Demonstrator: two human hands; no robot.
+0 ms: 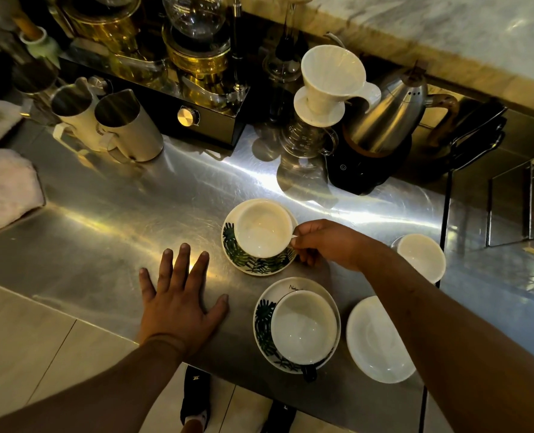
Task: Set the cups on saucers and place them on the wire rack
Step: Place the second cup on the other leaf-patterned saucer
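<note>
Nearest: leaf saucer (264, 326) w/ cup (303, 326) already sitting in it, plain white saucer (379, 340) lying empty just beside it on right.

L hand (178, 303) resting flat on surface (103, 195), fingers spread, holding nothing.

R hand (331, 243) pinching handle of 2nd cup (263, 229), cup sitting on 2nd leaf saucer (256, 264), handle pointing right, straight at R hand.

3rd cup (421, 256) waiting loose behind R forearm, near empty saucer, so R side is nearer imo.

Further back: pitchers (109, 120), dripper (331, 79), kettle (393, 117) crowding rear.

Wire rack: can't spot it for sure.
</note>
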